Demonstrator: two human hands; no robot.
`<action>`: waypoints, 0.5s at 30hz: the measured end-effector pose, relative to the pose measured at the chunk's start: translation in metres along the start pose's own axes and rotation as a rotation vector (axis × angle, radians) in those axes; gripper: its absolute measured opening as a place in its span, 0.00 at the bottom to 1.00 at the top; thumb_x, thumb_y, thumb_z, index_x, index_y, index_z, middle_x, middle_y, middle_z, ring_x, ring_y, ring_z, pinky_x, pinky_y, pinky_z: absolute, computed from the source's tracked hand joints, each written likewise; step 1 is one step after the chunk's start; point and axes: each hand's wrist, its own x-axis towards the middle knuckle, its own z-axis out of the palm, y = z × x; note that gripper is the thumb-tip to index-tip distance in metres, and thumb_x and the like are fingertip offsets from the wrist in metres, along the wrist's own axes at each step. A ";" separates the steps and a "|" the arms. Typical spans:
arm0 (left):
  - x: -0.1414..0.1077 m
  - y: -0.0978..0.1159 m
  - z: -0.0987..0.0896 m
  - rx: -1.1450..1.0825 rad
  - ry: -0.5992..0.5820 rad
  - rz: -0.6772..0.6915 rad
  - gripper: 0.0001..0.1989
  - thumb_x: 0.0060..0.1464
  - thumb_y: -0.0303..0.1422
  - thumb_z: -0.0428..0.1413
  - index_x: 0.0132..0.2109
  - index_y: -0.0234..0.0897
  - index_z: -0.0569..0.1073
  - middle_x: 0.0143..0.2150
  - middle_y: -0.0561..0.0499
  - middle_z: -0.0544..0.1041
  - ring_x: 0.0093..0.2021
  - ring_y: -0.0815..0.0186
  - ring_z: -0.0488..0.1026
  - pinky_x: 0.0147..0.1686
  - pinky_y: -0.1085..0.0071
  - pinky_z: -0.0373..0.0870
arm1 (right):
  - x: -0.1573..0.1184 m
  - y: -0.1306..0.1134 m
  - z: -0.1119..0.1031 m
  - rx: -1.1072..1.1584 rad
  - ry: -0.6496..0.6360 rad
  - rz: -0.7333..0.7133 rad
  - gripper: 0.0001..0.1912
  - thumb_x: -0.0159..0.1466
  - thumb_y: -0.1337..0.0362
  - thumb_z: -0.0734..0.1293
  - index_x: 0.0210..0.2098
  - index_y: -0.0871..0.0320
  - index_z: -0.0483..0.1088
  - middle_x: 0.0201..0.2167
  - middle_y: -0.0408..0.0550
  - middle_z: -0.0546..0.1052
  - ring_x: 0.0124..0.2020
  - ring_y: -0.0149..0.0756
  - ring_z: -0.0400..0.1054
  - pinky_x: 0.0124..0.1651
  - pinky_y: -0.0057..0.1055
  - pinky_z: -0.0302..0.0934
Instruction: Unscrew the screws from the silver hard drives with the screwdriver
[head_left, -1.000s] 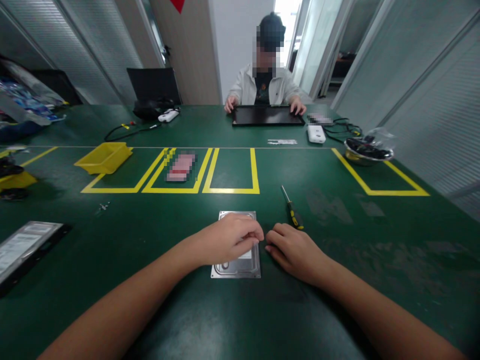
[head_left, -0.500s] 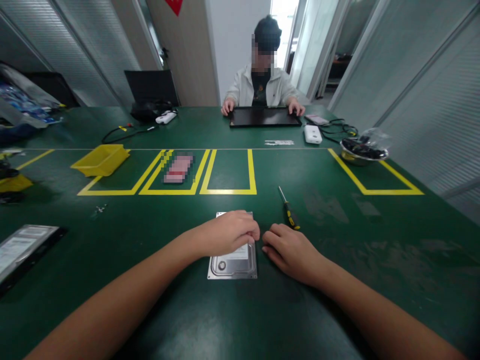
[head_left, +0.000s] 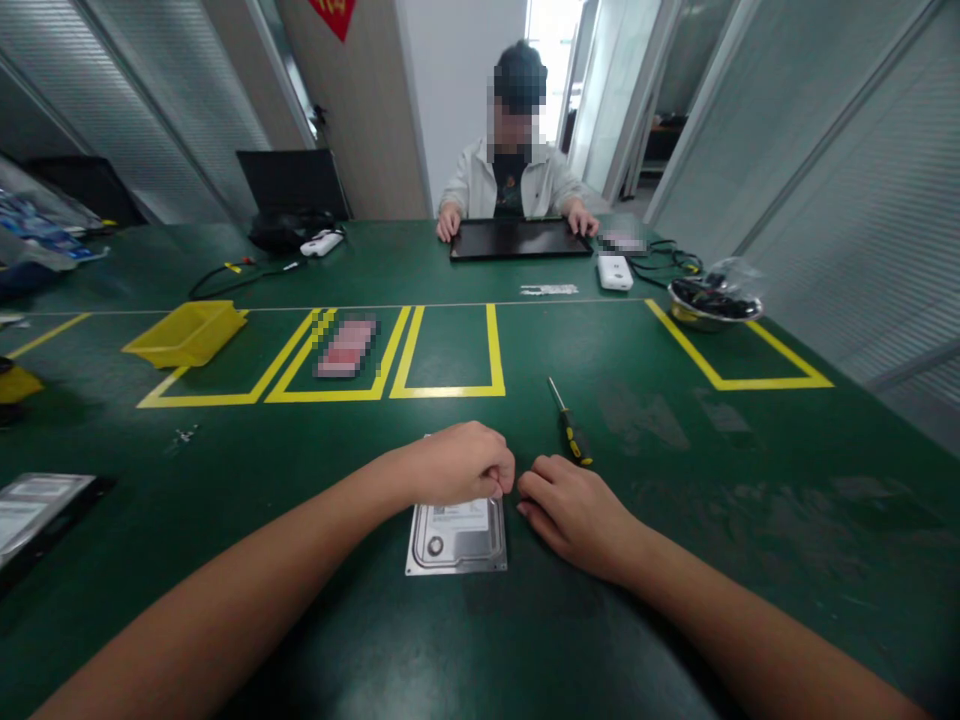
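Note:
A silver hard drive cover (head_left: 457,546) with a white label lies on the green table, its upper part hidden by my left hand (head_left: 461,465). That hand hovers over or rests on it with fingers curled into a pinch; what is between the fingertips, if anything, is hidden. Just right of the drive, my right hand (head_left: 574,510) rests on the table, fingers loosely bent and nothing visible in them. Beyond it lies a black and yellow screwdriver (head_left: 574,435), its tip pointing away, touched by neither hand.
Left are a second hard drive (head_left: 45,510), several small screws (head_left: 182,437) and a yellow bin (head_left: 187,335). Yellow tape (head_left: 450,392) marks areas on the table. A metal bowl (head_left: 712,308) stands at the right. Opposite, a person (head_left: 517,175) holds a dark flat panel (head_left: 517,240).
The view has shifted slightly, so everything sits a little lower and more to the left. My left fingers have curled in more tightly; the right hand stays beside the drive.

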 end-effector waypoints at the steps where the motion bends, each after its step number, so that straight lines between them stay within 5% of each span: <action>1: 0.001 0.000 -0.001 -0.008 -0.013 -0.012 0.06 0.53 0.25 0.58 0.35 0.37 0.80 0.32 0.52 0.77 0.33 0.67 0.73 0.34 0.72 0.64 | 0.000 0.000 0.000 0.001 -0.005 0.000 0.06 0.69 0.63 0.59 0.39 0.56 0.65 0.38 0.47 0.69 0.39 0.37 0.61 0.40 0.33 0.54; 15: 0.003 0.000 -0.006 -0.057 -0.073 -0.059 0.06 0.52 0.25 0.58 0.36 0.36 0.80 0.33 0.52 0.77 0.31 0.70 0.72 0.31 0.75 0.62 | 0.000 -0.001 0.000 0.006 -0.017 -0.004 0.07 0.69 0.63 0.58 0.39 0.57 0.66 0.37 0.47 0.69 0.38 0.37 0.62 0.40 0.33 0.54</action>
